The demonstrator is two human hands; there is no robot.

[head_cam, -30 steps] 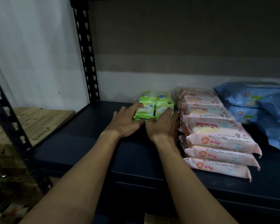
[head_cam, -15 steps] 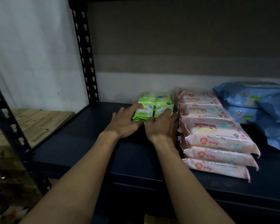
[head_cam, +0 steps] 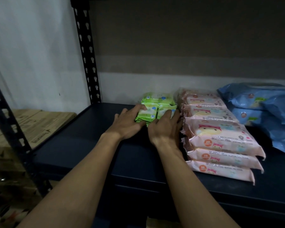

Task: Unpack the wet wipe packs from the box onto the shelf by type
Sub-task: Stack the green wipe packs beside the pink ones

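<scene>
Green packs (head_cam: 156, 109) seemingly unmoved; hands (head_cam: 145, 127) still pressing.

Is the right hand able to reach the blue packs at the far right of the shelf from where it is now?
Probably not directly. The right hand rests on the green packs, and the pink packs lie stacked between it and the blue packs. It would have to lift over the pink ones first.

Dim, grainy; wide-angle bending at edges (corners darkest).
</scene>
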